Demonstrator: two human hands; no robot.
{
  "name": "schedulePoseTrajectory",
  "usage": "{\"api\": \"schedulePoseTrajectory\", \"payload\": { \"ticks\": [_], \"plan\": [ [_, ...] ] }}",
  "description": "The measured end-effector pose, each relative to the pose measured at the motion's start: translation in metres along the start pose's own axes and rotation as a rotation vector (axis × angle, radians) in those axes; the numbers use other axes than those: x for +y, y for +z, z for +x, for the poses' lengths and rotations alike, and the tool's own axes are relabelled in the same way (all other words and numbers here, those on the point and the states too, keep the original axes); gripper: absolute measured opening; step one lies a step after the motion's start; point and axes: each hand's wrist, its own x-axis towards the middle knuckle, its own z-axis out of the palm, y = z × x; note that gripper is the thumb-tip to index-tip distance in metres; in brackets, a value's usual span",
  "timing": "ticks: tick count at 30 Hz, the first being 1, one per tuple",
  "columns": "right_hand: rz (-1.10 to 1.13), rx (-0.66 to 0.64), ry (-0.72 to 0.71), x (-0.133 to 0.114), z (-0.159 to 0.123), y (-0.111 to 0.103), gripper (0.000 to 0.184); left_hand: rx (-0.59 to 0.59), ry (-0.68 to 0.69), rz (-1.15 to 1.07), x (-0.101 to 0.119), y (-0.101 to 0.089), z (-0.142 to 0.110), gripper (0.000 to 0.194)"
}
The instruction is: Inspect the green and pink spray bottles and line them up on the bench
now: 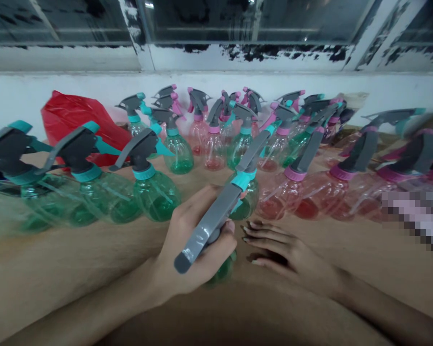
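Note:
Near the front edge of the table, my left hand [198,245] is closed around the neck of a spray bottle [211,223]. Its grey head with a turquoise nozzle points away from me, and most of its green body is hidden under the hand. My right hand [288,250] lies palm down on the tabletop to the right of it, fingers stretched out and holding nothing. Just beyond both hands stands a green spray bottle [248,197] with a turquoise collar. A pink spray bottle [274,194] with a grey head is the nearest one past my right fingertips.
Green spray bottles [157,197] line up on the left, pink spray bottles [313,197] on the right. More of both colours crowd the back by the wall [216,79]. A red plastic bag [79,115] sits at the back left of the brown table [104,254].

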Motion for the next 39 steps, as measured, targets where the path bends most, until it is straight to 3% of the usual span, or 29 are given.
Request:
{"api": "schedulePoseTrajectory", "payload": {
  "ticks": [20, 39],
  "plan": [
    [-0.016, -0.012, -0.003, -0.0001, -0.0001, 0.0002, 0.038, 0.008, 0.029, 0.108, -0.0043, 0.0010, -0.0032, 0.016],
    [-0.017, -0.022, 0.015, -0.0012, 0.0000, -0.0003, 0.037, -0.039, 0.029, 0.035, -0.0022, -0.0030, -0.0011, 0.022]
  ]
}}
